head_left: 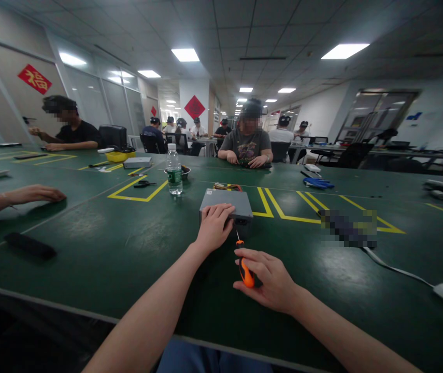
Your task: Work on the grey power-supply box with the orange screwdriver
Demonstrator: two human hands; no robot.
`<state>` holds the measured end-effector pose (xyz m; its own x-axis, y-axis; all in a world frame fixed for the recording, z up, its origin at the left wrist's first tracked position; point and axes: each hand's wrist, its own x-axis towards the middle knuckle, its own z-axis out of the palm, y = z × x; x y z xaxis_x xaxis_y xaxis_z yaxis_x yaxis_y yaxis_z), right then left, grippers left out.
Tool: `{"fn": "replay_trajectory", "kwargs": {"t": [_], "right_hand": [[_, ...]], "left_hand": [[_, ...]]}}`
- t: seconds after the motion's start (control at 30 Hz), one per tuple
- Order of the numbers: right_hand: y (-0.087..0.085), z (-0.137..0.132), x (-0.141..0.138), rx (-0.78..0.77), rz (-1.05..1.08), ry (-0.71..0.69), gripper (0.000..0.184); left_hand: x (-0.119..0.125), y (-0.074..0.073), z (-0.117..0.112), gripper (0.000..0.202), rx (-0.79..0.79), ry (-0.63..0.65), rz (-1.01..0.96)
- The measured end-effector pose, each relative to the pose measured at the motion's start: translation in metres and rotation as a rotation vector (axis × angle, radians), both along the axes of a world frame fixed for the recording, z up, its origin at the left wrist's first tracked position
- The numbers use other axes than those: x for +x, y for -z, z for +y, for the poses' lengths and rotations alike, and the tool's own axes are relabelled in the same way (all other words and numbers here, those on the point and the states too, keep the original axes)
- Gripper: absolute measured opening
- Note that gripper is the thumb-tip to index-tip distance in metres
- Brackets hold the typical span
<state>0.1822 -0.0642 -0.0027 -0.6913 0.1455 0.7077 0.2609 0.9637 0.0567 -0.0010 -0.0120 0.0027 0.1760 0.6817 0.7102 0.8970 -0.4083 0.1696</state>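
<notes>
A grey metal computer power supply unit (227,199) sits on the green table in front of me, its socket side towards me. My left hand (215,226) grips its near edge, fingers over the top and thumb down by the front face. An orange-and-black screwdriver (247,273) is in my right hand (267,277), closed around the handle. Its thin shaft points up and away, with the tip close to the front face of the unit; I cannot tell whether it touches. Coloured cables (227,187) lie behind the unit.
A water bottle (174,171) and a bowl (184,172) stand beyond the unit to the left. A black pouch-like item (30,245) lies at left, near another person's hand (37,194). Blue gloves (318,183) lie at right; a white cable (394,268) runs along the right side. A person (248,142) sits opposite.
</notes>
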Motion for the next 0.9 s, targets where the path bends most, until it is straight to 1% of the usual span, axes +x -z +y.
{"fn": "replay_trajectory", "kwargs": {"t": [0.1, 0.23, 0.3, 0.43, 0.5, 0.63, 0.77, 0.9], "right_hand": [[-0.002, -0.002, 0.001, -0.036, -0.041, -0.004, 0.038], [-0.008, -0.005, -0.001, 0.057, -0.164, 0.020, 0.034], [-0.008, -0.004, -0.001, 0.085, -0.136, 0.029, 0.033], [-0.003, 0.002, 0.003, 0.010, 0.007, 0.005, 0.035], [-0.003, 0.003, 0.005, 0.001, 0.008, 0.008, 0.034], [-0.008, 0.002, 0.006, 0.088, -0.039, 0.043, 0.030], [-0.011, 0.002, 0.012, 0.166, 0.023, 0.023, 0.019], [-0.011, 0.003, 0.021, 0.193, 0.074, 0.033, 0.015]], "left_hand": [[0.000, 0.000, 0.000, 0.031, 0.005, 0.003, 0.001], [0.000, 0.001, 0.001, 0.032, 0.005, 0.007, -0.005], [0.000, 0.001, 0.001, 0.032, 0.002, 0.007, -0.005], [0.000, 0.001, 0.002, 0.032, -0.005, 0.006, -0.011], [0.000, 0.002, 0.002, 0.032, -0.005, 0.009, -0.014], [0.000, 0.001, 0.002, 0.032, -0.010, 0.014, -0.013], [0.000, 0.000, 0.001, 0.031, -0.017, 0.011, -0.010], [-0.001, 0.000, 0.001, 0.031, -0.007, 0.015, -0.009]]}}
